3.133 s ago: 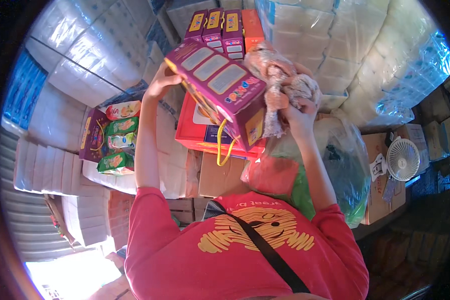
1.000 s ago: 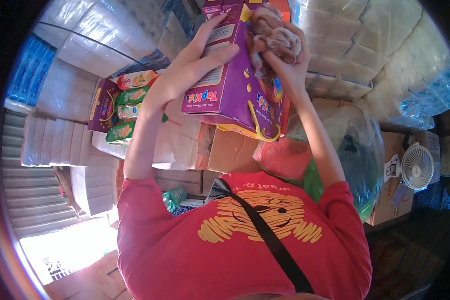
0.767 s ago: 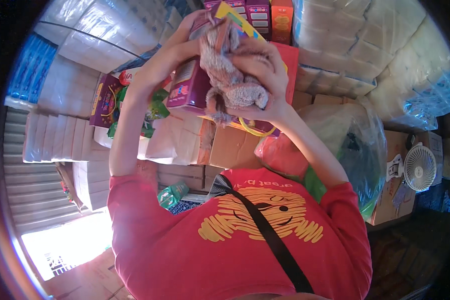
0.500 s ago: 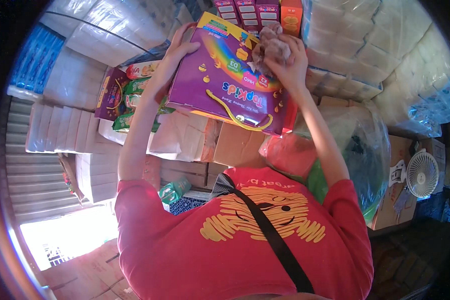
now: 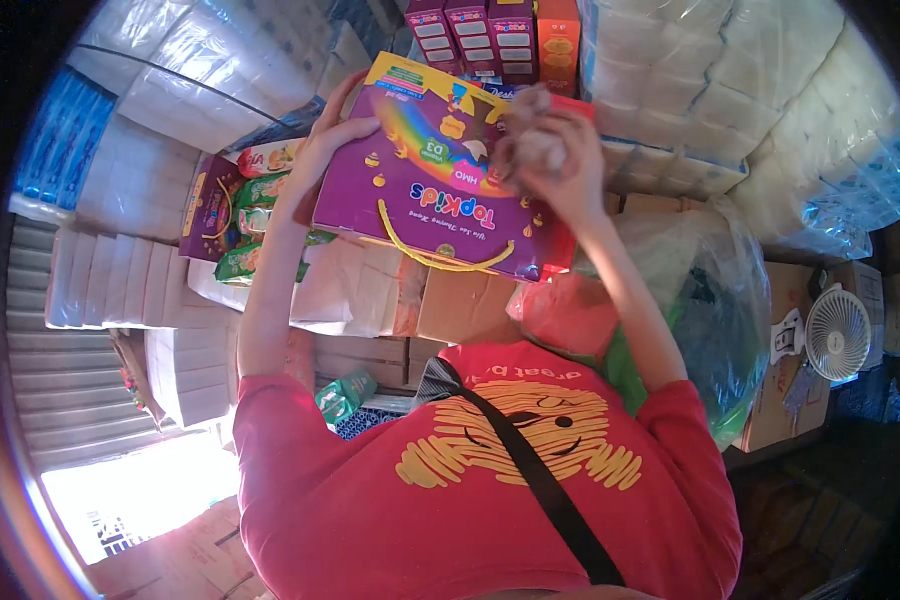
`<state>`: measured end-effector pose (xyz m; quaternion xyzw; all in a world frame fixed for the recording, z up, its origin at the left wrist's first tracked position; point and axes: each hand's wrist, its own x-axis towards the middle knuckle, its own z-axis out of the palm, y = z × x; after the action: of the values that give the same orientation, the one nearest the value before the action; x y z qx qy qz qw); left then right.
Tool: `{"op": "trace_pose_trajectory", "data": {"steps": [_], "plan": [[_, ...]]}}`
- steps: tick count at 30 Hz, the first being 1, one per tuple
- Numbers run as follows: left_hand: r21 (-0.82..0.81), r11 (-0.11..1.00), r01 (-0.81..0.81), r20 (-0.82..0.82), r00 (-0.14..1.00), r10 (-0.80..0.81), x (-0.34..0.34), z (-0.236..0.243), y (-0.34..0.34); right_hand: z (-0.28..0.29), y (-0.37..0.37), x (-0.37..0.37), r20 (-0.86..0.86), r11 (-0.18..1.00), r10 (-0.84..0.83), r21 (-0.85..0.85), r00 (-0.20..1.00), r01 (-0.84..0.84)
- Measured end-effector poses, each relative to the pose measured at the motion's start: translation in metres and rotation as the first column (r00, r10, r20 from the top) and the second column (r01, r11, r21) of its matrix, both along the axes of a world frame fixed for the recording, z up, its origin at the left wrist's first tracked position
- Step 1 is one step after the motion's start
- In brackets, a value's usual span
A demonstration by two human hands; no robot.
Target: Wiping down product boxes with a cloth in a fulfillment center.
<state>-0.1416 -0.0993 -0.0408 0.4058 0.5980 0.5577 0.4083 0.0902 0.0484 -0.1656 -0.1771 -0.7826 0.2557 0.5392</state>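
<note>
A purple carton gift box (image 5: 370, 180) with a yellow band, a rainbow print and a yellow rope handle (image 5: 407, 252) is tilted in front of me. My left hand (image 5: 340, 130) grips its left side, the thumb lying over the front face and the other fingers mostly hidden behind the edge. Against the upper right of the front face, my right hand (image 5: 576, 165) holds a crumpled brownish cloth (image 5: 530, 142), blurred by motion. A red box (image 5: 567, 240) shows behind the purple one at its right.
Purple cartons (image 5: 470, 45) and an orange carton (image 5: 558, 45) stand beyond. Plastic-wrapped white packs (image 5: 670, 80) are stacked far right. Green packets (image 5: 258, 220) and another purple box (image 5: 205, 210) sit at left. A white fan (image 5: 836, 333) and a clear plastic bag (image 5: 715, 300) are at right.
The box appears slightly left and lower in the picture, with the whole view shifted a little. My right hand and the cloth have moved down slightly over the box's face.
</note>
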Motion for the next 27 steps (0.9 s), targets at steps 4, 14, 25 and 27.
{"op": "trace_pose_trajectory", "data": {"steps": [4,14,25,27], "plan": [[0.014,1.0,-0.007,0.015,1.0,0.007,-0.008,-0.002,0.007,-0.015,0.008,0.017,0.034,0.995,-0.019,-0.099,0.999,0.022],[0.158,0.987,-0.013,-0.089,0.996,0.027,0.034,0.032,-0.017,0.021,-0.055,0.025,-0.143,0.979,0.177,0.123,0.974,-0.16],[0.54,0.838,-0.086,0.24,0.969,-0.055,0.024,-0.075,0.025,0.064,0.072,0.015,-0.164,0.956,-0.072,0.27,0.984,0.115],[0.518,0.852,-0.079,0.273,0.959,-0.077,0.02,-0.088,0.031,0.055,0.069,0.016,-0.051,0.913,-0.186,0.36,0.981,0.191]]}}
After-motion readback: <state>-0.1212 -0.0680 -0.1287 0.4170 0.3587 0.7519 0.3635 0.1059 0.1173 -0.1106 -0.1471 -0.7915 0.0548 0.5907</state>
